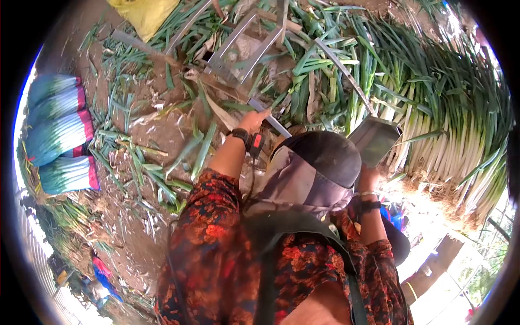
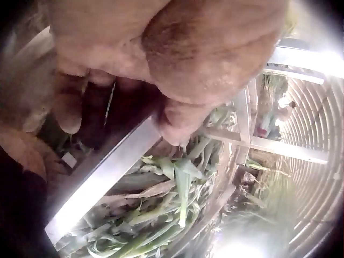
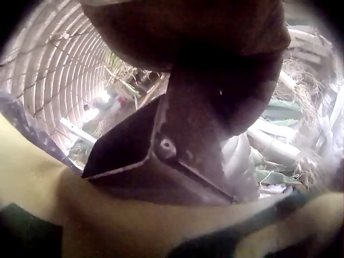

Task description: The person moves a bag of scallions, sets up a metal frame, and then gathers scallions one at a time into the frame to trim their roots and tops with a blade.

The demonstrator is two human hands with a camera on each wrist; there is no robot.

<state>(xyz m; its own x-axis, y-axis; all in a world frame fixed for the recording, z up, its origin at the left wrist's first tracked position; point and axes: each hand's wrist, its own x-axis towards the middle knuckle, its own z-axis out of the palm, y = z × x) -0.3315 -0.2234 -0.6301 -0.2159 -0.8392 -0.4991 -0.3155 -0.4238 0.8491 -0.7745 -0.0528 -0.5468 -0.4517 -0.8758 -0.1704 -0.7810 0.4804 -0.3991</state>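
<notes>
In the head view, the left hand [image 1: 253,121] grips a flat metal bar [image 1: 279,125] of a metal frame. The left wrist view shows the thumb and fingers of the left hand [image 2: 161,54] round that bar [image 2: 107,183]. At the right, the right hand [image 1: 370,177] holds a wide metal piece [image 1: 375,142] from below, beside the leeks. Close up, the right hand [image 3: 209,48] is dark and curls round the angled metal piece [image 3: 188,156], which has a round hole; its fingertips are hidden.
A large heap of leeks [image 1: 433,119] lies at the right. Wrapped bundles [image 1: 59,135] lie at the far left. Loose leaves [image 1: 200,151] litter the dirt floor [image 1: 168,130]. A yellow sack [image 1: 142,15] is at the top, near more metal bars [image 1: 230,43].
</notes>
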